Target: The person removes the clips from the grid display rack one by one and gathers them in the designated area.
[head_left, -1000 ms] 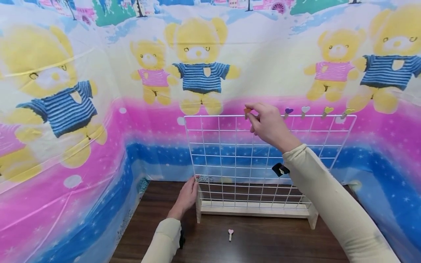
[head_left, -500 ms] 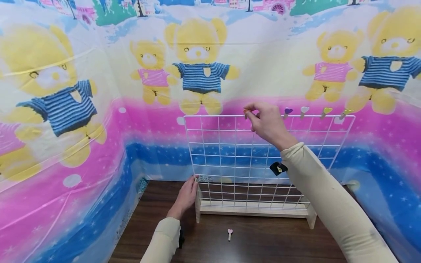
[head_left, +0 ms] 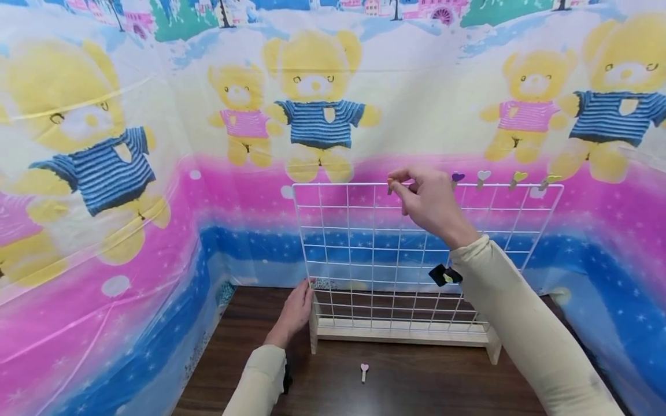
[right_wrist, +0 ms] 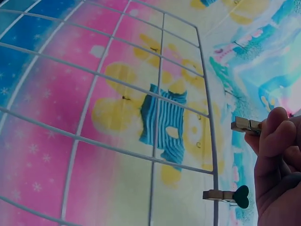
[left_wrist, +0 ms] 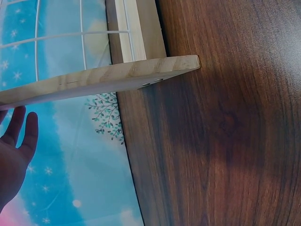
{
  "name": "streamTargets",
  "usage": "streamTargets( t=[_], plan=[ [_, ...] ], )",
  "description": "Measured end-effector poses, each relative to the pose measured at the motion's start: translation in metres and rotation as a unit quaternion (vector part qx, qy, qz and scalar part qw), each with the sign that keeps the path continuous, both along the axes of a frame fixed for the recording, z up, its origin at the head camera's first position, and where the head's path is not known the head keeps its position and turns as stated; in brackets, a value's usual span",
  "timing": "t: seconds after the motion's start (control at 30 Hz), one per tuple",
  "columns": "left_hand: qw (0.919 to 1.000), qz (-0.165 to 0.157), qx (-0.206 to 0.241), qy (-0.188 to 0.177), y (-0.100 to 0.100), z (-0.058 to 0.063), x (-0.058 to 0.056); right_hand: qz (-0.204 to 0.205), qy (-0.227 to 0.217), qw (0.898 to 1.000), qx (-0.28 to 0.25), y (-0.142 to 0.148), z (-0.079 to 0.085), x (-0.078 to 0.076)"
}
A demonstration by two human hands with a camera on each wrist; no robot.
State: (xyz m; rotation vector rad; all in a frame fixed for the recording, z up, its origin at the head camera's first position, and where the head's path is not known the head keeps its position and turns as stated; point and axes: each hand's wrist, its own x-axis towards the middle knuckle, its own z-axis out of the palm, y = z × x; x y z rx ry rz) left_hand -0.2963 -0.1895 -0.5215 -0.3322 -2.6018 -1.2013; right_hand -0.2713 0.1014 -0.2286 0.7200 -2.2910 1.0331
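My right hand [head_left: 432, 199] pinches a small wooden clothespin [right_wrist: 243, 125] with an orange heart between thumb and fingertips. It is at the top wire of a white grid rack [head_left: 359, 248]; in the right wrist view its jaws stand just off that wire. Nearby, a clothespin with a dark green-looking heart [right_wrist: 241, 197] is clipped on the wire. My left hand [head_left: 296, 309] rests its straight fingers against the rack's wooden side post [left_wrist: 117, 75]; its thumb is hidden. A pink-heart clothespin [head_left: 364, 372] lies on the table.
Clothespins with a purple heart [head_left: 458, 178], a white heart [head_left: 484, 175] and yellow hearts [head_left: 520, 178] sit along the top wire to the right. A wooden crossbar [head_left: 400, 334] joins the posts on the dark wood table [head_left: 416, 381]. A bear-print cloth [head_left: 416, 115] hangs behind.
The right hand stays near the same spot on the top wire, its grip on the clothespin shifting slightly. The left hand keeps its place at the post.
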Motion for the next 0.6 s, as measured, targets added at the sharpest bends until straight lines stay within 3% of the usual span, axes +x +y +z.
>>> streamTargets(
  t=[0.37, 0.6],
  plan=[
    [1.0, -0.005, 0.001, 0.005, 0.0, 0.001, 0.002, 0.047, 0.011, 0.999, -0.003, 0.012, -0.049, 0.02],
    [0.9999, -0.01, 0.0, 0.008, 0.001, 0.001, 0.003, 0.06, -0.016, 0.998, 0.02, 0.014, -0.084, 0.034]
  ],
)
